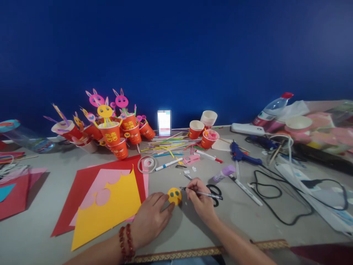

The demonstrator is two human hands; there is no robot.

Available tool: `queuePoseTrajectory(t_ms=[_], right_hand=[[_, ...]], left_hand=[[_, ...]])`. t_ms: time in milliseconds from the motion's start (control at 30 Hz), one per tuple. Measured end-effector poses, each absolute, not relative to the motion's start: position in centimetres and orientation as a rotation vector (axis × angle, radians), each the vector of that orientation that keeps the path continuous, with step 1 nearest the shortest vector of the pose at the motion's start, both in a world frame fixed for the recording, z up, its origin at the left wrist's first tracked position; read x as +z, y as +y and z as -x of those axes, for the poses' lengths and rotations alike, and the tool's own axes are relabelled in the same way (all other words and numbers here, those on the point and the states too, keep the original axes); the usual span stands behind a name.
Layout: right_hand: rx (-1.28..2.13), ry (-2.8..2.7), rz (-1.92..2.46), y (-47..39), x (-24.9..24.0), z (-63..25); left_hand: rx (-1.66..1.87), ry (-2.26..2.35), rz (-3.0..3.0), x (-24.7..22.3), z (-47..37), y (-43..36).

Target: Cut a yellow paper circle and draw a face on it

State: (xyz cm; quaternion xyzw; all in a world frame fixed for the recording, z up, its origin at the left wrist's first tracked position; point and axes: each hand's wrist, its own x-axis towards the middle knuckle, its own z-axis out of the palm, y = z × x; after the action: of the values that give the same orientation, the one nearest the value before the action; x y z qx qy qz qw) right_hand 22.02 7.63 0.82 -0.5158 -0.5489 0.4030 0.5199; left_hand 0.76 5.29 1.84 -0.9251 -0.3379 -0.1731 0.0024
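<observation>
Clamped on a slim black-and-silver pen [205, 193], the right hand [199, 198] nears the round yellow paper face [174, 197], which the flattened left hand [154, 215] touches.

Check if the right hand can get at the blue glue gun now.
Probably yes: nothing covers the glue gun; the purple-capped tube lies between, and the right hand holds a pen.

My left hand [154, 215] steadies a yellow disc [174, 197] with two dark eyes flat on the bench [165, 241]. My right hand [199, 198] has a pen [205, 193] in its grip, tip near the disc's edge. Scissors [215, 195] lie just beside, and yellow paper [110, 209] lies left of my left hand.
</observation>
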Motion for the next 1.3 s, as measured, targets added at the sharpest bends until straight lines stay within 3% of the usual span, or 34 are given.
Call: queuePoseTrajectory(t_ms=[600,1033,1300], right_hand=[[0.766,-1.503,1.310,7.5,1.0,-22.7],[0.206,-2.186,1.215,6.0,0.9,-25.8],[0.077,-2.237,1.276,5.5,0.5,-25.5]], left_hand=[[-0.746,-1.013,2.956,3.1,-0.7,5.4],[-0.831,-0.842,2.980,2.1,-0.6,5.2],[-0.872,-0.824,2.941,2.6,-0.7,5.3]])
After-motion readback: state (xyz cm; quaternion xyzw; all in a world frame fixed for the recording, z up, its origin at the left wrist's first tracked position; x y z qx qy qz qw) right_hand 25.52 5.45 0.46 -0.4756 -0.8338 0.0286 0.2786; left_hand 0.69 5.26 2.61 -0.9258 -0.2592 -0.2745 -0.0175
